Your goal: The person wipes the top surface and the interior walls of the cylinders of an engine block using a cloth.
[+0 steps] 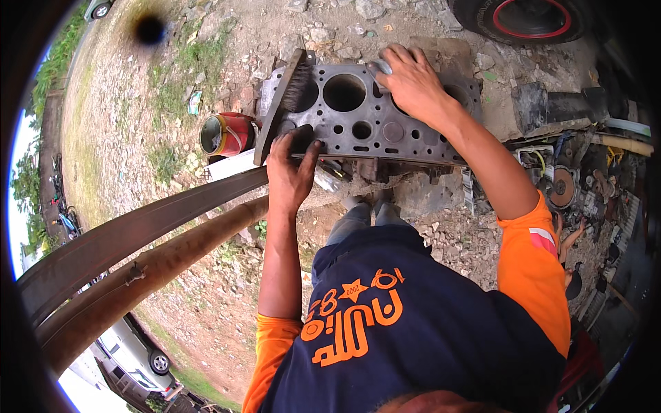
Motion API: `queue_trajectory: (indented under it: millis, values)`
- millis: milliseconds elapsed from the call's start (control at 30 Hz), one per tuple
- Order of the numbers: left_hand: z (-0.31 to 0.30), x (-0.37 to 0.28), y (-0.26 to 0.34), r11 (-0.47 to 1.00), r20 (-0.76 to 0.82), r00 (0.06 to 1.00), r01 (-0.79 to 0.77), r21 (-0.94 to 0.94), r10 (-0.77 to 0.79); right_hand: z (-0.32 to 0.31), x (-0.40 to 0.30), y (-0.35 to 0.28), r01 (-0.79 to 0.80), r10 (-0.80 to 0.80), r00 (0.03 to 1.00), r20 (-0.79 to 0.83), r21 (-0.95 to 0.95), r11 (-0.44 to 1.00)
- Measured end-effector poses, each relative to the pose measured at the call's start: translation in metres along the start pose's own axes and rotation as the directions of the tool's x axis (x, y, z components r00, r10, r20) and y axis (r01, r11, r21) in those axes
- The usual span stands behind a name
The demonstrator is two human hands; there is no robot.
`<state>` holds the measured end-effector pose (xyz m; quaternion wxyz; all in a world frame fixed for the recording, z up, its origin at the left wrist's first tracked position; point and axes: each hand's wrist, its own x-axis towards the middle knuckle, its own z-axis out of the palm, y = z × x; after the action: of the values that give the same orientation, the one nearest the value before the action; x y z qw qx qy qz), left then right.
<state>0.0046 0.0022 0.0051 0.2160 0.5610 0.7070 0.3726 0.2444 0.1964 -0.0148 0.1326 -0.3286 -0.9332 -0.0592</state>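
Observation:
A grey metal engine block (374, 142) lies across the view with its bored top face up, showing large cylinder bores and smaller holes. My right hand (410, 77) is shut on a small grey pad (380, 72) that rests on the block's far edge between bores. Near the block's left end is my left hand (294, 160), fingers bent over the near edge by a dark object or opening; what it holds, if anything, is hidden. A long-handled brush (281, 106) with dark bristles lies slanted across the left end, its lower end close to my left fingers.
A red and yellow bucket (227, 134) stands left of the block. A brown metal beam (150, 222) and a rusty pipe (155, 263) run to the lower left. Machine parts (563, 186) crowd the right, near another person's arm (572, 237). A tyre (532, 20) is beyond.

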Motion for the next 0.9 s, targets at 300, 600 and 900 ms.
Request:
queue_trajectory:
  millis: [300,600,900]
  values:
    - [0.0,-0.002,0.003,1.0,-0.003,1.0,0.004,-0.015,-0.004,0.0,0.009,0.0,0.015,-0.015,1.0,0.026,0.007,1.0]
    - [0.002,-0.004,0.0,0.992,-0.001,0.997,0.079,-0.093,-0.08,-0.005,0.011,-0.003,0.035,-0.036,0.994,0.105,0.013,0.999]
    - [0.002,-0.004,0.001,0.991,-0.011,0.994,0.103,-0.081,-0.104,-0.014,0.043,-0.017,0.074,-0.076,0.969,0.236,0.019,0.997]
